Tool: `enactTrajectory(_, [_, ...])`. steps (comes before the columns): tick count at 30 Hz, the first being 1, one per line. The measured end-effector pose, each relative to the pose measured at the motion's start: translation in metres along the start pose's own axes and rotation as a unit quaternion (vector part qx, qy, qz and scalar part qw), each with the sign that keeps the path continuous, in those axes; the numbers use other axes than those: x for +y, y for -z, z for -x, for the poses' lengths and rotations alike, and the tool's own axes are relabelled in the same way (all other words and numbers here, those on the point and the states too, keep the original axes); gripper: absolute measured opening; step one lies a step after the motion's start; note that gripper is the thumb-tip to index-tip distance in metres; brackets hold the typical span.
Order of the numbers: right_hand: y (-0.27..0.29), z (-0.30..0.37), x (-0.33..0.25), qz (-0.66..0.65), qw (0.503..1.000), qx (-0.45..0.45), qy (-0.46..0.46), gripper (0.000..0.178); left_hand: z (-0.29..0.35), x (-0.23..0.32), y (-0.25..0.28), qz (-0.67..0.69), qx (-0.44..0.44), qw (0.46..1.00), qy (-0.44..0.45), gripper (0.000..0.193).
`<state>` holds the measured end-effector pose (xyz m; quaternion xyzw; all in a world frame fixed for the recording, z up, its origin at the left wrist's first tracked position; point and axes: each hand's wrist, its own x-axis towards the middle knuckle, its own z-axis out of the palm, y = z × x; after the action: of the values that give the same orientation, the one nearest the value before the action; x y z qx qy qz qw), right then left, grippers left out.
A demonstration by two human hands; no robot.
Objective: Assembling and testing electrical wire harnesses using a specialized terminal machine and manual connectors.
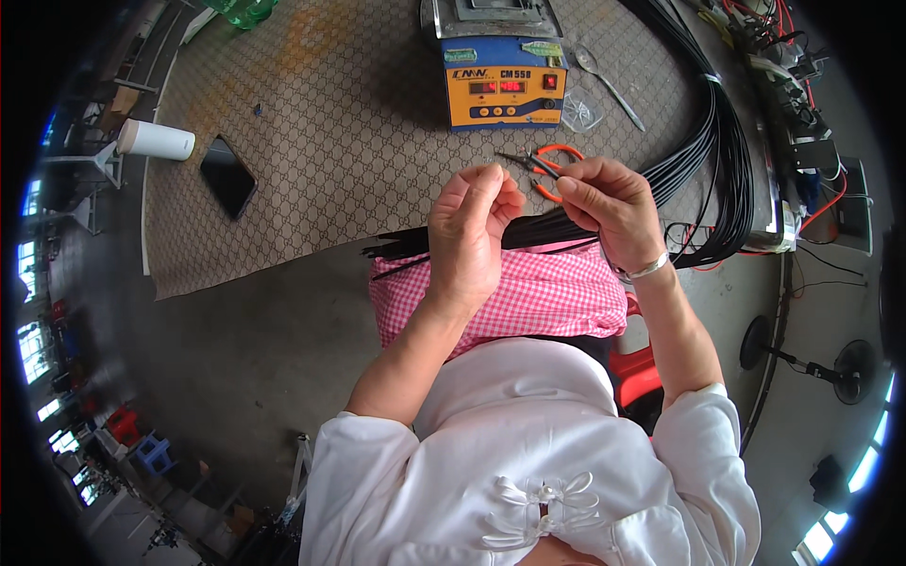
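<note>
My left hand [469, 222] is raised over the near table edge, thumb pressed to the curled fingers. Whatever it may hold is too small or hidden to make out. Level with it, my right hand [620, 205] pinches a short black cable end [546, 168] between thumb and forefinger, pointing toward the left hand. Behind that end, small pliers with orange handles [563, 151] lie on the table. A long bundle of black cables [694, 156] curves down the table's right side and passes under both hands, its loose ends [401, 247] over a pink checked cloth [538, 292] on my lap.
A blue and yellow solder pot [505, 90] with a lit display stands at the back. Near it lie a spoon [618, 94] and a clear plastic piece [579, 111]. On the left are a black phone [227, 177] and a white cup [159, 141]. A fan [854, 371] stands right.
</note>
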<state>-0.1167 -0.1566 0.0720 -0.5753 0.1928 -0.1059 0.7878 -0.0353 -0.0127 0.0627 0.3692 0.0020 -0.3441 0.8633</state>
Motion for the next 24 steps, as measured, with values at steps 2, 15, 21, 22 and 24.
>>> enactTrajectory(2, [0.0, -0.008, -0.011, 0.042, 0.999, -0.001, 0.001, 0.01, -0.004, 0.001, 0.005, -0.01, -0.001, 1.0, -0.006, 0.01])
enactTrajectory(15, [0.012, -0.131, -0.073, 0.527, 0.804, 0.056, 0.269, 0.01, -0.019, -0.014, 0.061, -0.128, 0.059, 0.989, 0.035, 0.012])
enactTrajectory(21, [0.015, -0.182, -0.084, 0.62, 0.702, 0.041, 0.348, 0.008, -0.011, -0.026, 0.079, -0.179, 0.034, 0.983, 0.019, 0.011])
enactTrajectory(22, [0.015, -0.187, -0.085, 0.643, 0.69, 0.046, 0.329, 0.009, -0.011, -0.027, 0.079, -0.179, 0.031, 0.983, 0.016, 0.011])
enactTrajectory(24, [0.014, -0.196, -0.084, 0.671, 0.667, 0.05, 0.319, 0.009, -0.012, -0.026, 0.08, -0.174, 0.031, 0.984, 0.016, 0.011])
